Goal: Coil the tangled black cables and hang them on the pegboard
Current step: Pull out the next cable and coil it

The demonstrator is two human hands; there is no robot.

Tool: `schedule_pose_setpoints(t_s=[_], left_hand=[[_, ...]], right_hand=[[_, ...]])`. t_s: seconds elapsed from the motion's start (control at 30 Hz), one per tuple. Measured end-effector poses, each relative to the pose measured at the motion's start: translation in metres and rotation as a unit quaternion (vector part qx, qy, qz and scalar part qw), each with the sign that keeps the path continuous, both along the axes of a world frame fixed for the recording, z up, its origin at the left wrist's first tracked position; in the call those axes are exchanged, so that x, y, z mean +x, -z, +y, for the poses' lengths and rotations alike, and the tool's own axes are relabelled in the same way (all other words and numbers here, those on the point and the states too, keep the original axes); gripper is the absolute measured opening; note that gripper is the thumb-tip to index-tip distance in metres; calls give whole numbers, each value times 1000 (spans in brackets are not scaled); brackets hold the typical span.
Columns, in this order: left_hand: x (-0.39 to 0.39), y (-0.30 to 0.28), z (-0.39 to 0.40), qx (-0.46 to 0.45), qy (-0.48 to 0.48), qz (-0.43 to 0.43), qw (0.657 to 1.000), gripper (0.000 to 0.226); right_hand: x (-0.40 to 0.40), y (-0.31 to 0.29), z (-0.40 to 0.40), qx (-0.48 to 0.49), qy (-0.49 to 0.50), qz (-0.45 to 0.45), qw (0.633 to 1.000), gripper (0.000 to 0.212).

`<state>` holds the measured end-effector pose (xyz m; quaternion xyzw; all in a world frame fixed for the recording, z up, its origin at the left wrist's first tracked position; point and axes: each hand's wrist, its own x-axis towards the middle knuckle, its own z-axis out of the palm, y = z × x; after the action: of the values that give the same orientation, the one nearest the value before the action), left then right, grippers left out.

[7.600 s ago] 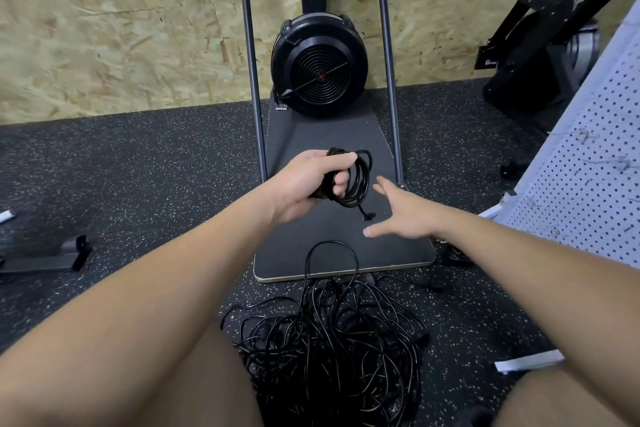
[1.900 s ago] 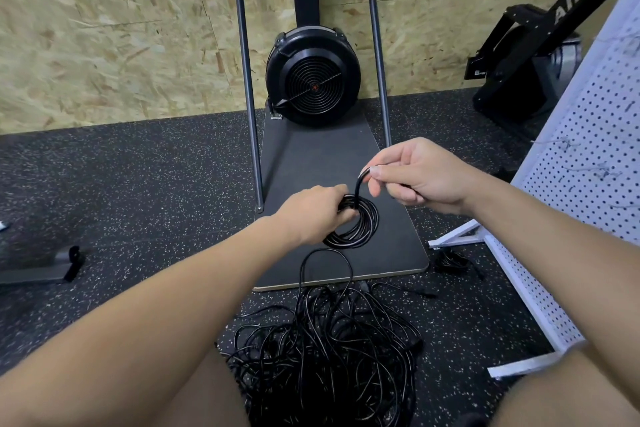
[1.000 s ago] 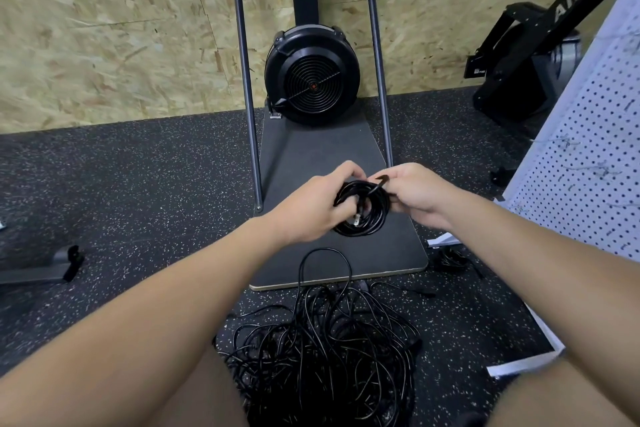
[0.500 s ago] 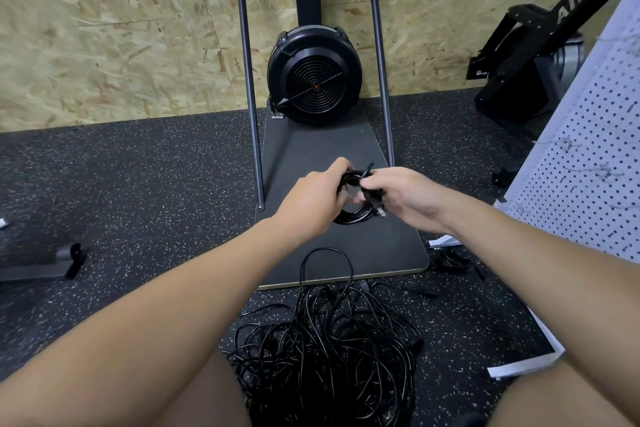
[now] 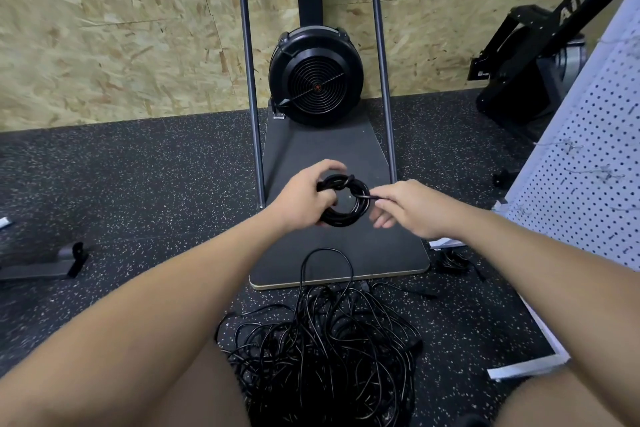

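A small coil of black cable [image 5: 349,211] is held in mid-air over the dark platform. My left hand [image 5: 304,199] grips its left side, thumb over the top where a wrap crosses the loops. My right hand [image 5: 407,206] pinches the cable's free end just right of the coil and holds it taut. A big tangled heap of black cables [image 5: 329,347] lies on the floor between my knees. The white pegboard [image 5: 588,170] stands at the right, with a few wire hooks on it.
A black fan machine [image 5: 316,74] sits on a dark platform [image 5: 398,253] between two upright rods against the chipboard wall. A black rower [image 5: 530,62] stands at the back right. A smaller cable bundle [image 5: 453,262] lies by the pegboard's foot. A dark bracket [image 5: 52,262] lies at the left.
My right hand has drawn the cable end out to the right of the coil. The coil now faces me as an open ring, with a wrap across its top.
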<state>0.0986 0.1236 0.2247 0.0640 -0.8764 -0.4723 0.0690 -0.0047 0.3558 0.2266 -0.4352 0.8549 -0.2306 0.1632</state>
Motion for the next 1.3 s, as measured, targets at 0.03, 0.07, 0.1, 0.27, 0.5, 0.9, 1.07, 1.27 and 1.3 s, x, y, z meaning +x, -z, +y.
schedule_pose_setpoints(t_s=[0.03,0.07,0.1,0.27,0.5,0.9,1.07,1.27,1.3], left_hand=[[0,0,-1,12,9,2,1000,54],[2,1,-1,-4,21,11,1000,54],[3,4,-2,-43,38,27,998,51],[10,9,3,-213,88,33,973,35],[8,2,11,-169,23,74,983,16],[2,-1,15,-88,127,22,988,29],[4,1,9,-70,113,74,988,17],[4,-4,22,-48,34,128,990,12],[4,-5,24,-41,21,129,991,14]], right_hand=[[0,-1,1,0,-2,3,1000,32],[2,-3,2,2,-10,-2,1000,33],[5,-4,2,6,-18,-16,1000,34],[10,-4,12,13,-10,-138,990,32],[19,-20,5,-6,-21,-54,998,30],[13,-27,10,-3,63,35,997,33],[12,-25,16,-90,23,-200,975,45],[38,-18,-10,-229,86,-273,930,19],[41,-20,-14,-248,110,-244,931,20]])
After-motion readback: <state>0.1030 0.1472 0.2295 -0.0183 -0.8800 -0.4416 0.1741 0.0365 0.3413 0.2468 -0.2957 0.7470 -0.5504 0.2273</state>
